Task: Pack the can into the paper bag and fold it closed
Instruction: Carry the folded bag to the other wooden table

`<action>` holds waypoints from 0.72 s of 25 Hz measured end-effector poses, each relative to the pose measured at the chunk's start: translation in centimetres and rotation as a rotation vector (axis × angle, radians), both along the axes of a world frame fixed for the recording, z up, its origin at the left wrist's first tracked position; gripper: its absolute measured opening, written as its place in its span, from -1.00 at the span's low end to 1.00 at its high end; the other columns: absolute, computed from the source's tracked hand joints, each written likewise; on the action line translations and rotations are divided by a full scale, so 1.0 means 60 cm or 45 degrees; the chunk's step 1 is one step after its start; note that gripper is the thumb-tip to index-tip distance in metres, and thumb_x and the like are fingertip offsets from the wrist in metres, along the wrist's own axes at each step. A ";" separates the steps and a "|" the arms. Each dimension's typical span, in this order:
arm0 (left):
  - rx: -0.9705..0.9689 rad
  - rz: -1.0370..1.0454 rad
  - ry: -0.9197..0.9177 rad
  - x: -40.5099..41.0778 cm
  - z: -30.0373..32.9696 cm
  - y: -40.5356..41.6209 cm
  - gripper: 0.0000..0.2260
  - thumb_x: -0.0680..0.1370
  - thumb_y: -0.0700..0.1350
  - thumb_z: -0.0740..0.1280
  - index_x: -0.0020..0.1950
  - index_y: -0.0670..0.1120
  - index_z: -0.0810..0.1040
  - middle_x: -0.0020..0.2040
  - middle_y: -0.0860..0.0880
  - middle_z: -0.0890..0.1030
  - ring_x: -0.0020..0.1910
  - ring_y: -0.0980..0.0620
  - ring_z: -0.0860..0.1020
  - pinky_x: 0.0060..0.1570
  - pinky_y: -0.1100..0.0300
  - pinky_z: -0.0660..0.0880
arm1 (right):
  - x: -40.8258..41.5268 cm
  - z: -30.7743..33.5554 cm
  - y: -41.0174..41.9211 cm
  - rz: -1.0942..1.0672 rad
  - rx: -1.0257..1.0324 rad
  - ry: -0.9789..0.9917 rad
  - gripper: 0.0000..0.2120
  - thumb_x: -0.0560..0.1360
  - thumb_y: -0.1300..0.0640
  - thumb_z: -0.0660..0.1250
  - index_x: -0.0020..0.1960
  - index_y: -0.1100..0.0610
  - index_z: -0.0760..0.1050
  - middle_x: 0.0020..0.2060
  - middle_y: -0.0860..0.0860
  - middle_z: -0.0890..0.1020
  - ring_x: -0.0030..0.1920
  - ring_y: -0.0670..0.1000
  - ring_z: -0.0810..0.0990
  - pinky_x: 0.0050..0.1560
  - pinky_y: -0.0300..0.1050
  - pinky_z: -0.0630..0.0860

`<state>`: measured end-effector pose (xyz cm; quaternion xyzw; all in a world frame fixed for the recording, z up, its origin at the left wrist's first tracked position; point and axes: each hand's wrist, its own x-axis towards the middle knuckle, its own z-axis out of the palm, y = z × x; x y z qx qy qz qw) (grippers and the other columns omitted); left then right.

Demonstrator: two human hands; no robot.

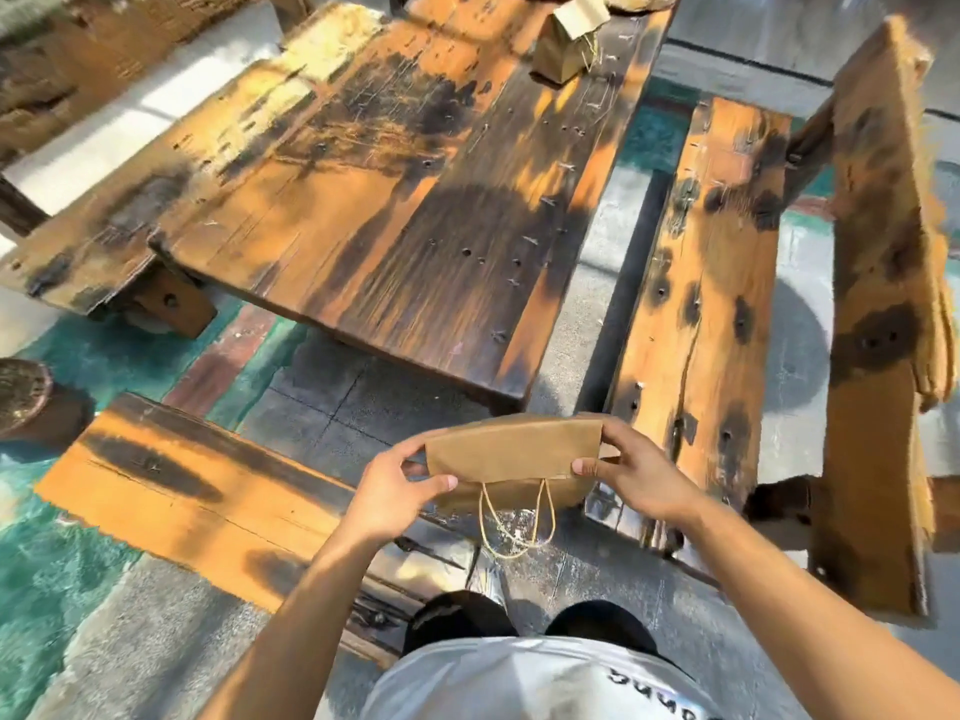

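Note:
I hold a brown paper bag (511,452) in the air in front of me, below the near edge of the wooden table (395,236). Its top is folded over towards me and its string handles (514,522) hang down. My left hand (400,485) pinches the bag's left end, thumb on the folded flap. At the right end, my right hand (631,467) grips the fold the same way. No can shows; the bag's inside is hidden.
A second brown paper bag (569,41) stands at the table's far right. Wooden benches run along the left (197,491) and right (701,314), with a plank backrest (878,304) further right. Painted concrete floor (62,589) lies below.

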<state>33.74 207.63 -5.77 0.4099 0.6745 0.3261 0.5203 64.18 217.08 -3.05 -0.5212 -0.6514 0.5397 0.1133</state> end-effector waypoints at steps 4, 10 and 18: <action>-0.111 0.160 0.012 -0.038 -0.003 0.087 -0.49 0.40 -0.16 0.59 0.24 0.29 0.59 -0.04 -0.19 0.73 -0.08 -0.11 0.70 0.12 0.03 0.57 | -0.057 0.001 0.141 0.155 0.142 -0.021 -0.55 0.50 0.27 0.45 0.35 0.06 0.46 0.29 -0.01 0.46 0.25 -0.13 0.44 0.31 -0.43 0.31; -0.092 0.408 -0.052 -0.051 -0.013 0.187 -0.49 0.40 -0.15 0.60 0.14 0.38 0.58 -0.13 -0.29 0.71 -0.26 -0.02 0.57 0.01 -0.16 0.61 | -0.117 -0.014 0.317 0.287 0.088 0.045 -0.50 0.48 0.33 0.45 0.28 -0.10 0.48 0.25 -0.06 0.51 0.17 -0.18 0.56 0.28 -0.21 0.48; -0.203 0.761 0.025 -0.019 -0.013 0.338 -0.53 0.43 -0.10 0.58 0.21 0.30 0.54 -0.38 -0.09 0.66 -0.47 0.10 0.48 -0.38 0.20 0.34 | -0.207 -0.089 0.608 0.648 -0.065 0.120 -0.38 0.43 0.39 0.48 0.13 -0.34 0.54 0.19 -0.07 0.55 0.15 0.01 0.59 0.22 -0.02 0.53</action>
